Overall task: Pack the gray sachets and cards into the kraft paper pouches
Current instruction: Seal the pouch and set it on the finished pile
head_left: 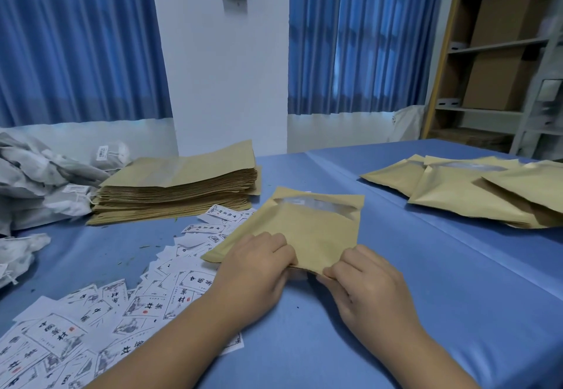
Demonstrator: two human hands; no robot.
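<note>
Left hand [259, 263] and right hand [362, 282] pinch the near edge of a kraft pouch [307, 227] mid-counter [457, 266], a few seemingly filled pouches [457, 190] lying far right, while a thick empty stack [179, 187], cards [122, 306] and gray sachets [36, 181] remain.

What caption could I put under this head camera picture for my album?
Left hand and right hand pinch a kraft pouch on the blue table beside scattered cards.

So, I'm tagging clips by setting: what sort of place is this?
Probably a small packing workroom: a stack of empty kraft pouches, scattered printed cards and shelves of cardboard boxes.
</note>
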